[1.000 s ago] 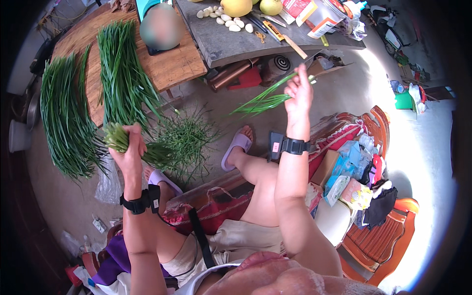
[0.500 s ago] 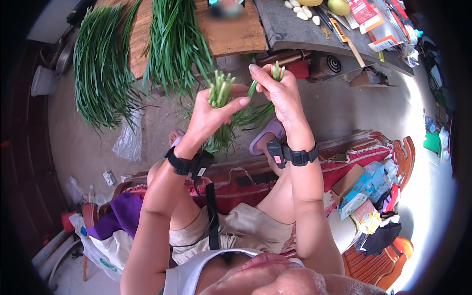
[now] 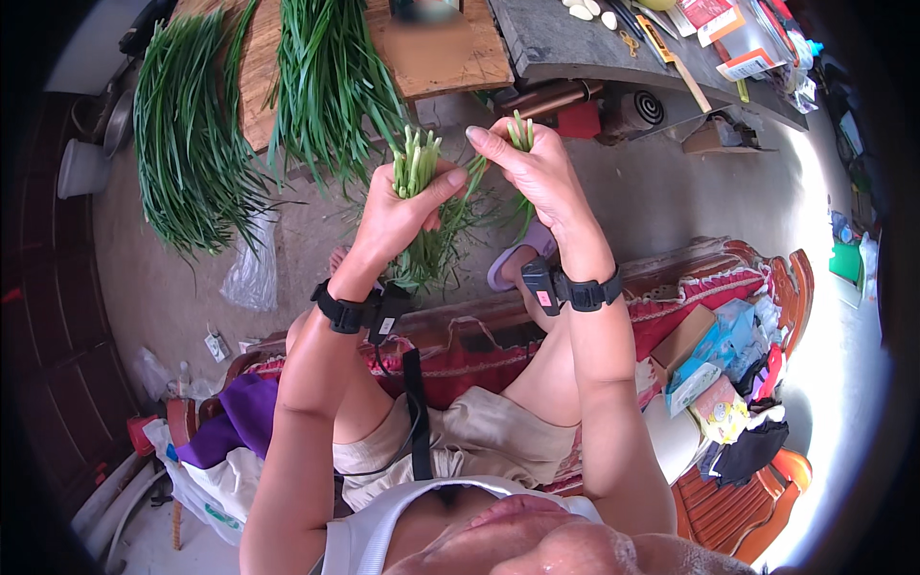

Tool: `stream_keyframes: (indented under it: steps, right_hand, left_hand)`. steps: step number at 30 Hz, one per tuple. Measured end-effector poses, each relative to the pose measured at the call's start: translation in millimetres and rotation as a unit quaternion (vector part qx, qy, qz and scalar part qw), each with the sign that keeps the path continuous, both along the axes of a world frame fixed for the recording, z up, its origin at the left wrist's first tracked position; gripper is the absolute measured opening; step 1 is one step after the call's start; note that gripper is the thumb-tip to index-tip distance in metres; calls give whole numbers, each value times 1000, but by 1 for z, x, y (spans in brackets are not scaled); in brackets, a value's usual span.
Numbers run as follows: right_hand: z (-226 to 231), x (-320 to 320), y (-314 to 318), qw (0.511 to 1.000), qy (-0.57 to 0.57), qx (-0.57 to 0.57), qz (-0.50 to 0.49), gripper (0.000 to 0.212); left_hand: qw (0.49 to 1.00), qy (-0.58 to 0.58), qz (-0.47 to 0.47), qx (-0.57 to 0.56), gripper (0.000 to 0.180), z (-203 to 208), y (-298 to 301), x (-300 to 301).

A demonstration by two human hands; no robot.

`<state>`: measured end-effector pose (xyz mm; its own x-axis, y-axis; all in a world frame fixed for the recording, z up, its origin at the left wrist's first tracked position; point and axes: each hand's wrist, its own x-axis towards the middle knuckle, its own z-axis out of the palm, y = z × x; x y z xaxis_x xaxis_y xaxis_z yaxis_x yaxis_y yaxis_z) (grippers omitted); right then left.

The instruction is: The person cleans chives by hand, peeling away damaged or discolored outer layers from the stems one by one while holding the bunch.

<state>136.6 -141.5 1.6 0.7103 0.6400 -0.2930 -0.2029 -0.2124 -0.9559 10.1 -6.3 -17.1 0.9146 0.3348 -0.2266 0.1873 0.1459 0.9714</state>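
My left hand (image 3: 391, 213) is closed round a bunch of green vegetable stems (image 3: 416, 165). Their pale cut ends point up past the thumb, and the leafy part hangs below the fist. Beside it, my right hand (image 3: 539, 177) pinches a few thin green stems (image 3: 521, 134), with ends showing above the fingers and long leaves trailing down toward the left hand. The fingertips of the two hands are close together, and the leaves between them partly overlap. Beyond the hands, long flat green leaves like chives (image 3: 335, 96) lie in a heap on a wooden board (image 3: 455, 72).
Another leafy heap (image 3: 192, 134) droops over the board's left edge. A grey table (image 3: 556, 48) at right holds garlic cloves (image 3: 581, 11), a yellow-handled knife (image 3: 661, 43) and packages. Clear plastic (image 3: 254, 273) lies on the floor. Clothes and boxes sit on the red-covered bench (image 3: 661, 335).
The whole view has shifted slightly, with the tabletop edging up and left. Both hands keep their holds and appear a little farther left; the left thumb is slightly higher.
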Motion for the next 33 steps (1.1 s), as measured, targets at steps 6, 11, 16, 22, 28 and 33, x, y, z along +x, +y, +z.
stream_keyframes:
  steps: [6, 11, 16, 22, 28, 33]
  right_hand:
    - [-7, 1, 0, 999, -37, 5, 10, 33]
    - [-12, -2, 2, 997, -67, 19, 19, 33]
    - [0, -3, 1, 999, -6, -2, 35, 33]
    - [-5, -1, 0, 999, 7, -7, 32, 32]
    - [-5, -3, 3, 1000, -6, -4, 22, 31]
    - [-8, -3, 2, 999, -37, -6, 32, 32]
  left_hand:
    - [1000, 12, -15, 0, 21, 3, -2, 1]
    - [999, 27, -30, 30, 24, 3, 1, 0]
    - [999, 21, -32, -23, 20, 3, 4, 0]
    - [988, -98, 74, 98, 14, -1, -9, 3]
    - [974, -124, 21, 187, 20, -13, -2, 1]
    - [974, -84, 37, 209, 19, -9, -3, 0]
